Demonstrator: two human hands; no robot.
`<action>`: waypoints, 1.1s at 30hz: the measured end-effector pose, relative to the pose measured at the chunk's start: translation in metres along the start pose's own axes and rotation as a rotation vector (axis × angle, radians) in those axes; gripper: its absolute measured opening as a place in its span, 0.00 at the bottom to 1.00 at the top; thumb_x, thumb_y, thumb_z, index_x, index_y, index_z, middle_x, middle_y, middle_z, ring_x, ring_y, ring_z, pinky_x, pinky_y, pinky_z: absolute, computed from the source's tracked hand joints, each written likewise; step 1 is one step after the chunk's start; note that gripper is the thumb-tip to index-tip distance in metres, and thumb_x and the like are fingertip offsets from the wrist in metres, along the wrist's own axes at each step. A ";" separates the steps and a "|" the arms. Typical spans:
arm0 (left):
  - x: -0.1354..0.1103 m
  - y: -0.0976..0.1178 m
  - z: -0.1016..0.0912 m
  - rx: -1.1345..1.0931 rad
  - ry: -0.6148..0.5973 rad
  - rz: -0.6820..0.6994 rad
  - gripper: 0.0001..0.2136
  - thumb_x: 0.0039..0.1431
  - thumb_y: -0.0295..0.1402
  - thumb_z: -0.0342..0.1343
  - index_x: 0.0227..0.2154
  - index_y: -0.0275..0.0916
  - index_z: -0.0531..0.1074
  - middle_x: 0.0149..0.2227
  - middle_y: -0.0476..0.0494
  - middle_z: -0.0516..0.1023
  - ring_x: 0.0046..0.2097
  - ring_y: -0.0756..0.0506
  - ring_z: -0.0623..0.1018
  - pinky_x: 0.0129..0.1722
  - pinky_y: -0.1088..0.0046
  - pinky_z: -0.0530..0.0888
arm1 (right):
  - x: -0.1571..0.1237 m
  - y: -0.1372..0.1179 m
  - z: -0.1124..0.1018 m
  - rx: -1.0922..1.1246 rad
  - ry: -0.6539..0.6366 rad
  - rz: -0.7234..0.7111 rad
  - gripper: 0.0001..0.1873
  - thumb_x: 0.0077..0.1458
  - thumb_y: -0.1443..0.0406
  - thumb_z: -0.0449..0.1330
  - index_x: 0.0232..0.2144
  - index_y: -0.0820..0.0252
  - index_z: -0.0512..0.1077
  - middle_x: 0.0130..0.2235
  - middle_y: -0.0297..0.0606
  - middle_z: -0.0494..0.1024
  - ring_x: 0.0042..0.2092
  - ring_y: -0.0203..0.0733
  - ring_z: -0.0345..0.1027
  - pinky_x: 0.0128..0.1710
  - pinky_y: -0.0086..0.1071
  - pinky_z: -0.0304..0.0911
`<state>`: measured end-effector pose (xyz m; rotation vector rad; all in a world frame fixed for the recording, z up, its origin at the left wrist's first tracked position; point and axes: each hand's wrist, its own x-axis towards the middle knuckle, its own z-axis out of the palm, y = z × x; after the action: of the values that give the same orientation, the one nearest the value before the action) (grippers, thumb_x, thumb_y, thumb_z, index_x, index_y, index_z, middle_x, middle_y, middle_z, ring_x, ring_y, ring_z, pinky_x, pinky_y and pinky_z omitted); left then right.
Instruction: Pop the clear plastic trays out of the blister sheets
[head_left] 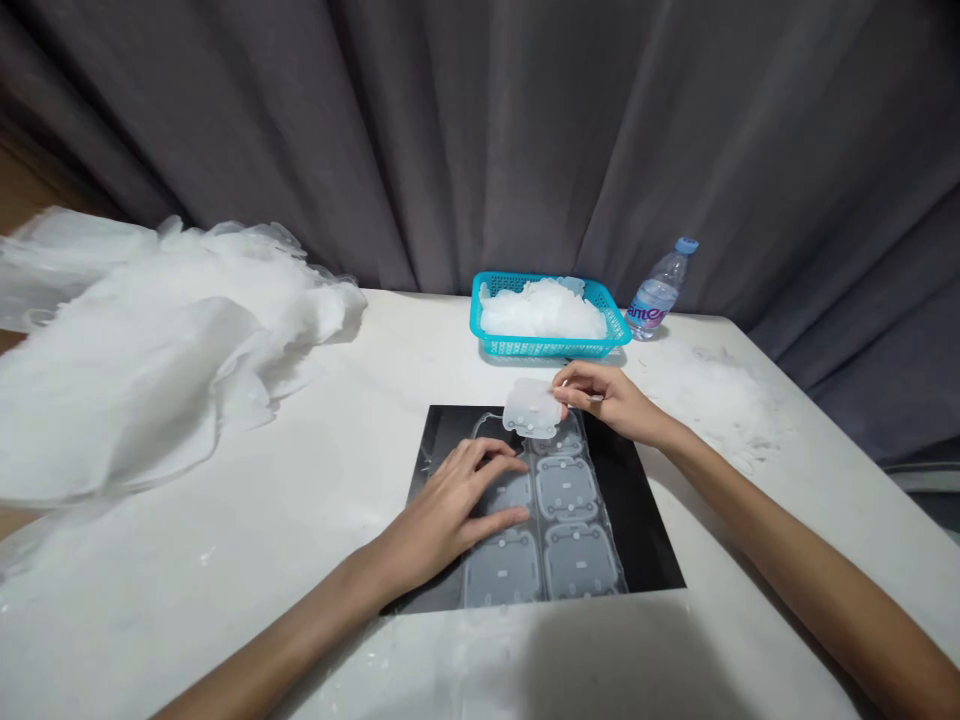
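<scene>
A translucent sheet (505,570) of several rounded-square pieces lies on a black mat (637,540). My left hand (457,505) rests on the sheet's left side, fingers spread. Between the thumb and fingers of my right hand (604,400) is one loose translucent piece (534,408), lifted above the far end of the sheet. Below it, at the sheet's far left, is an opening where the black mat shows through. A small pale bit also sticks out by my right fingers; I cannot make out what it is.
Behind the mat stands a blue basket (555,348) heaped with translucent pieces (544,308). Right of it is a water bottle (654,295). A large pile of translucent sheets (150,370) covers the table's left side. Small scraps (724,405) lie at right on the white table (360,400).
</scene>
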<state>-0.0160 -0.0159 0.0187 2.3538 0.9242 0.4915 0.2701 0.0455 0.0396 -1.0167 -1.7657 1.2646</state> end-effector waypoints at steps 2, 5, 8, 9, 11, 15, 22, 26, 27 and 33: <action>0.000 0.001 -0.002 0.036 -0.010 0.028 0.12 0.72 0.43 0.57 0.54 0.51 0.76 0.59 0.42 0.72 0.59 0.37 0.73 0.59 0.56 0.73 | 0.001 0.002 -0.004 -0.018 0.022 0.002 0.18 0.63 0.50 0.65 0.39 0.59 0.73 0.31 0.36 0.81 0.36 0.42 0.75 0.41 0.36 0.66; -0.002 0.002 -0.005 0.097 -0.016 0.087 0.12 0.74 0.39 0.53 0.54 0.53 0.77 0.58 0.43 0.72 0.58 0.38 0.74 0.59 0.56 0.73 | 0.005 0.003 -0.012 -0.103 0.103 -0.022 0.19 0.63 0.49 0.64 0.40 0.59 0.75 0.31 0.37 0.82 0.34 0.42 0.74 0.40 0.35 0.65; -0.003 0.000 -0.007 0.167 -0.002 0.147 0.13 0.75 0.36 0.52 0.56 0.53 0.77 0.58 0.42 0.72 0.57 0.39 0.74 0.59 0.56 0.73 | 0.015 0.004 -0.027 -0.188 0.236 -0.079 0.20 0.62 0.48 0.63 0.41 0.59 0.75 0.31 0.36 0.81 0.34 0.42 0.73 0.38 0.35 0.65; -0.004 -0.001 -0.007 0.190 0.000 0.161 0.13 0.75 0.36 0.52 0.56 0.53 0.76 0.57 0.42 0.72 0.56 0.39 0.74 0.59 0.55 0.73 | 0.020 0.005 -0.033 -0.205 0.273 -0.097 0.21 0.62 0.47 0.63 0.41 0.59 0.75 0.31 0.36 0.81 0.34 0.42 0.73 0.37 0.35 0.65; -0.004 -0.004 -0.007 0.231 -0.002 0.178 0.13 0.75 0.36 0.52 0.57 0.52 0.75 0.57 0.41 0.73 0.56 0.39 0.75 0.58 0.55 0.73 | 0.031 0.007 -0.048 -0.230 0.332 -0.125 0.22 0.61 0.46 0.63 0.41 0.58 0.75 0.30 0.35 0.80 0.34 0.43 0.72 0.38 0.36 0.65; -0.003 -0.006 -0.008 0.264 -0.013 0.174 0.14 0.76 0.34 0.50 0.58 0.51 0.74 0.58 0.41 0.72 0.56 0.38 0.74 0.57 0.54 0.73 | 0.052 0.008 -0.076 -0.297 0.423 -0.164 0.26 0.57 0.42 0.62 0.37 0.58 0.72 0.28 0.34 0.77 0.34 0.42 0.70 0.38 0.36 0.63; -0.003 -0.004 -0.008 0.218 -0.011 0.154 0.12 0.76 0.35 0.50 0.56 0.49 0.73 0.57 0.41 0.72 0.57 0.38 0.74 0.59 0.53 0.72 | 0.062 0.008 -0.098 -0.507 0.500 -0.122 0.20 0.63 0.47 0.57 0.39 0.57 0.74 0.31 0.38 0.77 0.34 0.44 0.68 0.35 0.34 0.59; -0.004 -0.004 -0.007 0.210 -0.011 0.152 0.12 0.76 0.35 0.50 0.56 0.49 0.74 0.57 0.41 0.71 0.57 0.38 0.74 0.60 0.53 0.72 | 0.055 0.022 -0.106 -0.662 0.580 -0.030 0.12 0.62 0.56 0.58 0.38 0.56 0.76 0.35 0.41 0.79 0.36 0.46 0.67 0.36 0.35 0.55; -0.004 -0.004 -0.006 0.211 -0.016 0.146 0.12 0.76 0.35 0.50 0.56 0.49 0.73 0.57 0.41 0.71 0.57 0.38 0.74 0.60 0.52 0.72 | 0.053 0.027 -0.108 -0.689 0.583 -0.007 0.11 0.62 0.58 0.58 0.38 0.56 0.77 0.35 0.41 0.80 0.36 0.46 0.67 0.36 0.35 0.54; -0.003 -0.006 -0.006 0.222 -0.045 0.126 0.13 0.76 0.36 0.49 0.58 0.50 0.72 0.58 0.41 0.70 0.57 0.38 0.73 0.60 0.52 0.72 | 0.049 0.046 -0.113 -0.771 0.588 0.053 0.13 0.63 0.57 0.56 0.38 0.57 0.78 0.34 0.40 0.81 0.36 0.47 0.70 0.37 0.34 0.59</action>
<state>-0.0243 -0.0115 0.0192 2.6247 0.8507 0.4000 0.3579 0.1429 0.0291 -1.6532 -1.7465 0.2010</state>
